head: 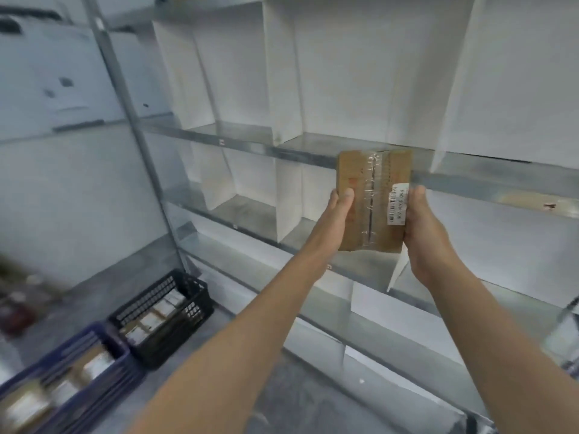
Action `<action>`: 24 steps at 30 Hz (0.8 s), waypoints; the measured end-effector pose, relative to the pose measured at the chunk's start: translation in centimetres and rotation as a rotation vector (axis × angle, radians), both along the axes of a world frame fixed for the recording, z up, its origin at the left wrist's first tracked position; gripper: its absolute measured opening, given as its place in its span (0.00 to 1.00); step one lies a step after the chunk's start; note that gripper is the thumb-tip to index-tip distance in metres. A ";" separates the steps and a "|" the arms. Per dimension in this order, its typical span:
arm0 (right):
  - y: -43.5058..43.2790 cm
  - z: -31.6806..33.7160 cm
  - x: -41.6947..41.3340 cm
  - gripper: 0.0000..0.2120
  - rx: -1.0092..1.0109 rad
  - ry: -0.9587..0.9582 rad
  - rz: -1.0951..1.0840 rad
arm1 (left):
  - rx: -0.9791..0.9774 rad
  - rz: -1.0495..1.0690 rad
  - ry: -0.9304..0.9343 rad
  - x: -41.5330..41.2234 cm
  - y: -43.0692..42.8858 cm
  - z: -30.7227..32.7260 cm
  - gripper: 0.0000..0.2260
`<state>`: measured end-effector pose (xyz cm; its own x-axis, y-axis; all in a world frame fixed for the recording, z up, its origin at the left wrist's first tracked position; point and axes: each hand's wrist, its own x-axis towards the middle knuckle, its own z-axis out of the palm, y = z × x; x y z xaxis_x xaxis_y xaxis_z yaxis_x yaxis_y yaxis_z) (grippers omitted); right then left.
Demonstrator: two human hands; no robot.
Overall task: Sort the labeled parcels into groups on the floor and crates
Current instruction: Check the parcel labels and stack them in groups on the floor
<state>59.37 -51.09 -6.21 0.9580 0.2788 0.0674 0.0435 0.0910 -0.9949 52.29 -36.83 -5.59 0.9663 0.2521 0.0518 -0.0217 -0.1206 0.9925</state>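
Note:
A small brown cardboard parcel [372, 198], taped down its middle and bearing a white barcode label on its right side, is held up in front of the metal shelving. My left hand [336, 214] grips its left edge with the thumb on the front. My right hand [421, 227] grips its right edge beside the label. On the floor at the lower left stand a black crate [188, 305] and a blue crate [103, 380], each holding several labeled parcels.
A metal shelving unit [313, 158] with white dividers fills the view ahead; its visible compartments hold nothing. A grey wall is on the left. Blurred dark objects [15, 305] lie on the floor at the far left.

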 end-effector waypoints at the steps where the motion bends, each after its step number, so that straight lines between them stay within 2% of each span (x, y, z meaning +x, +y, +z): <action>1: 1.3 -0.4 -0.1 0.30 -0.007 -0.001 0.040 | 0.000 0.048 0.012 -1.0 0.9 -0.2 0.39; 4: 5.3 -1.7 -0.7 0.32 -0.051 -0.009 0.174 | 0.010 0.182 0.031 -4.0 3.4 -1.0 0.31; 7: 9.0 -3.1 -1.9 0.34 -0.064 0.072 0.263 | -0.006 0.277 0.026 -6.6 5.9 -2.0 0.24; 10: 12.5 -4.0 -3.5 0.30 -0.060 0.104 0.362 | -0.024 0.367 0.019 -9.4 8.3 -2.9 0.25; 13: 16.2 -5.1 -5.3 0.31 -0.084 0.093 0.499 | -0.067 0.452 0.028 -11.6 11.0 -4.0 0.25; 19: 24.5 -7.1 -8.1 0.30 -0.146 0.090 0.599 | -0.169 0.593 0.089 -15.3 17.7 -6.3 0.29; 21: 28.0 -8.0 -9.0 0.32 -0.173 0.104 0.641 | -0.193 0.613 0.098 -16.5 20.7 -7.1 0.24; 24: 33.6 -9.0 -10.3 0.29 -0.213 0.131 0.680 | -0.251 0.653 0.104 -18.2 25.9 -8.0 0.21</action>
<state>49.11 -17.52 -15.18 0.5643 0.8102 -0.1586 -0.0750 -0.1410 -0.9872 34.14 -10.95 -13.62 0.6103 0.7741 -0.1682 0.0731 0.1564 0.9850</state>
